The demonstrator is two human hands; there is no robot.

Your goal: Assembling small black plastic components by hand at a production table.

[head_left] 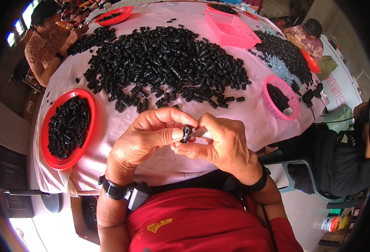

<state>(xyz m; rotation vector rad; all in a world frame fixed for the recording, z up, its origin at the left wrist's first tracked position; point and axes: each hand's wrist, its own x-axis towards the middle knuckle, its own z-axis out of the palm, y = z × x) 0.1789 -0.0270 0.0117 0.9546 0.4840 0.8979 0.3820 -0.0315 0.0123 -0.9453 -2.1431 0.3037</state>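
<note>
Over a table covered in pale pink cloth, behind heaped black pieces, a person's forearms rise from below and angle inward, bringing the left hand and right hand nearly together. Left thumb and fingers pinch one small black piece between the hands; right fingers curl around a pale, pointed thing, its kind unclear. Red lettering marks a whitish board at right.

On the table, tray left, heap centre, basket right.
</note>
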